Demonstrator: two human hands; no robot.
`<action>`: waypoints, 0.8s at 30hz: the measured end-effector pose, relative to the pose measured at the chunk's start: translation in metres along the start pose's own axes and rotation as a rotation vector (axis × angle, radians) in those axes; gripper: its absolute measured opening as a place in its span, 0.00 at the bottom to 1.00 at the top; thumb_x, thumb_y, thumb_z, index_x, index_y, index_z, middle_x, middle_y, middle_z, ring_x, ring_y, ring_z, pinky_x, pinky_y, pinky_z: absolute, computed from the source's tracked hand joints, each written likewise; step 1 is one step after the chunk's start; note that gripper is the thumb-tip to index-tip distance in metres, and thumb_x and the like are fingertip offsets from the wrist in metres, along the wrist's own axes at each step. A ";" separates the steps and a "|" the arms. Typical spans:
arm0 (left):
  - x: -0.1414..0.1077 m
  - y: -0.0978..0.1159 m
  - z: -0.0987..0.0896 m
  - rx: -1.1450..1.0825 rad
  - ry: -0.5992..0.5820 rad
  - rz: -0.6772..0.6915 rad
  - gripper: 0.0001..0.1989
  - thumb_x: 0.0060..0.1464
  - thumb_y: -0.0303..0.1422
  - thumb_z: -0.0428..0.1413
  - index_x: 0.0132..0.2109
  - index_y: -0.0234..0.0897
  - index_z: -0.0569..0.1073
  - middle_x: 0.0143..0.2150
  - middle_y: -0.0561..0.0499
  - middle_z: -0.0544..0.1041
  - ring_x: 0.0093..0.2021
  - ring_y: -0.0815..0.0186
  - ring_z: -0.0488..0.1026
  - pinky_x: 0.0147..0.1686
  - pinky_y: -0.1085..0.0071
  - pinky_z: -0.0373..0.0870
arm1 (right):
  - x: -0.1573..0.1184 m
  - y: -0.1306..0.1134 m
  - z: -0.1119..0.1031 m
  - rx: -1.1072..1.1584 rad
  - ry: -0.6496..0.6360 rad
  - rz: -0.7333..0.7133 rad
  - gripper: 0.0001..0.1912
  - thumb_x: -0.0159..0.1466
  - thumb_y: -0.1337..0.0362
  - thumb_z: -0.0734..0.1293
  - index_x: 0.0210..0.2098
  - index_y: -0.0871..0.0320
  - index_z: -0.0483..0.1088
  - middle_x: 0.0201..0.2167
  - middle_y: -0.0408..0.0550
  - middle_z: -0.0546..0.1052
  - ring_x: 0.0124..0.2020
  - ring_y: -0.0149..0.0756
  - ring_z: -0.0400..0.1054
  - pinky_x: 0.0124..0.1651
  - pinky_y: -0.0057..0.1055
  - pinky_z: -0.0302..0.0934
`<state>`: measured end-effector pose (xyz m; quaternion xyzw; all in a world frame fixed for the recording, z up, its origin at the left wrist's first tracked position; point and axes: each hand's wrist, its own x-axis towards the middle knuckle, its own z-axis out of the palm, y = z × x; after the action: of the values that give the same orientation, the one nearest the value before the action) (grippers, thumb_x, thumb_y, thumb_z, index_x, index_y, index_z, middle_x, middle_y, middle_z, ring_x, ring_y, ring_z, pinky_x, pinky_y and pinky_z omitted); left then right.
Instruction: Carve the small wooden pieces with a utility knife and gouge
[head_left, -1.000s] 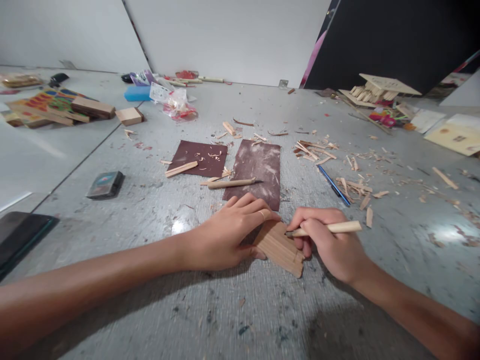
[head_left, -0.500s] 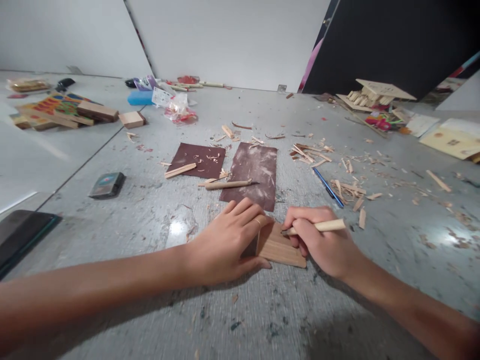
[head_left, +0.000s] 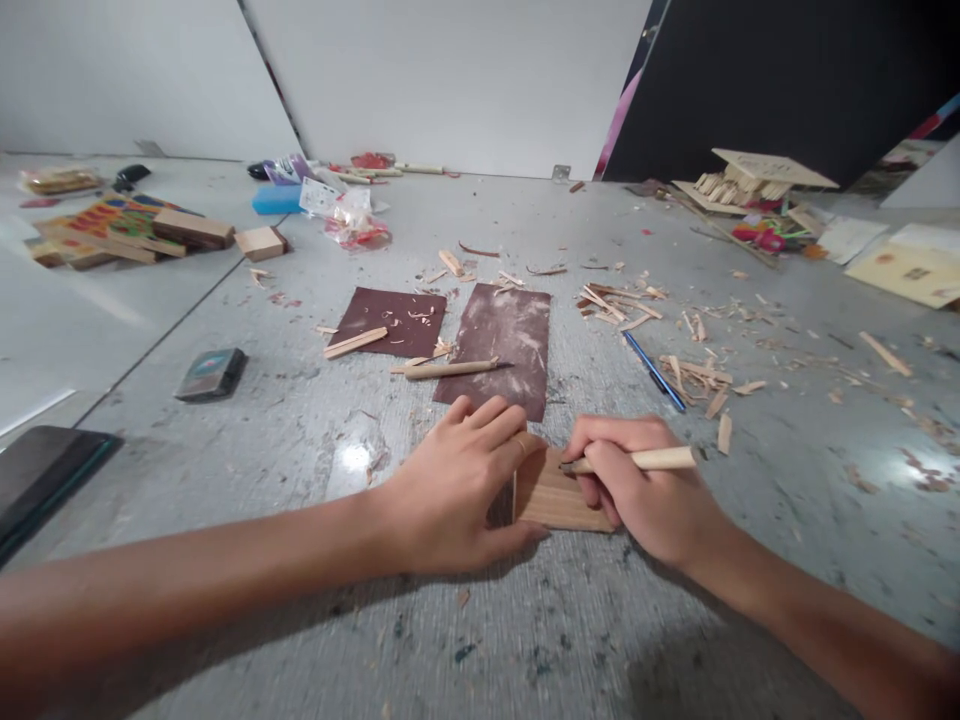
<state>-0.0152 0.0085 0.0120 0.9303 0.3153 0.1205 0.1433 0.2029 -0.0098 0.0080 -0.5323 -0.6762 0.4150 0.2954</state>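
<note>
A small flat wooden block lies on the grey table between my two hands. My left hand grips its left part, with the fingers over the far edge and the thumb along the near edge. In my right hand is a carving tool with a pale wooden handle, held like a pen. Its dark tip touches or hovers just over the block's upper face; which of the two I cannot tell. My right fingertips rest by the block's right end. Some of the left part of the block is hidden under my left hand.
Beyond my hands lie two brown sandpaper sheets, with a second wooden-handled tool across them. Wood shavings and a blue pen are at right. At left are a small dark box, a phone and wooden blocks.
The carving tool's tip has shifted very slightly left on the block, and the block has turned a little. The whole view has moved slightly. Both hands keep their grips.
</note>
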 end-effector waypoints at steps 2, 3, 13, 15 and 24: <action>-0.001 0.001 0.001 -0.002 0.011 -0.003 0.23 0.57 0.49 0.59 0.48 0.34 0.72 0.44 0.44 0.72 0.44 0.52 0.67 0.42 0.55 0.59 | -0.002 0.001 0.001 0.022 0.011 0.027 0.15 0.65 0.68 0.58 0.23 0.56 0.66 0.16 0.38 0.69 0.16 0.27 0.61 0.22 0.27 0.54; -0.001 0.001 0.002 -0.002 0.015 -0.005 0.23 0.57 0.49 0.58 0.49 0.34 0.71 0.44 0.44 0.72 0.45 0.52 0.67 0.42 0.55 0.59 | -0.003 0.001 0.002 0.038 0.016 0.039 0.15 0.65 0.68 0.58 0.24 0.56 0.67 0.16 0.38 0.69 0.16 0.27 0.62 0.22 0.27 0.55; -0.003 0.004 0.003 0.000 0.027 -0.032 0.23 0.56 0.48 0.60 0.49 0.34 0.72 0.43 0.45 0.71 0.45 0.52 0.66 0.42 0.55 0.58 | -0.003 0.003 0.003 0.080 0.049 0.039 0.13 0.63 0.66 0.59 0.23 0.56 0.67 0.15 0.39 0.70 0.16 0.29 0.62 0.22 0.28 0.56; -0.004 0.006 0.004 0.008 0.026 -0.053 0.22 0.55 0.49 0.60 0.47 0.34 0.72 0.43 0.45 0.71 0.45 0.52 0.66 0.43 0.55 0.58 | -0.003 0.003 0.003 0.062 0.041 0.032 0.13 0.63 0.67 0.58 0.23 0.56 0.66 0.15 0.39 0.69 0.17 0.29 0.61 0.22 0.28 0.55; -0.003 0.012 0.001 0.049 -0.017 -0.063 0.26 0.54 0.55 0.60 0.43 0.34 0.70 0.44 0.43 0.72 0.45 0.50 0.67 0.44 0.52 0.60 | -0.004 0.002 -0.002 -0.004 -0.019 0.023 0.15 0.65 0.68 0.57 0.23 0.56 0.66 0.16 0.39 0.68 0.17 0.28 0.61 0.23 0.28 0.53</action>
<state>-0.0107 -0.0026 0.0143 0.9241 0.3463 0.1002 0.1269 0.2065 -0.0129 0.0074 -0.5366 -0.6737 0.4219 0.2832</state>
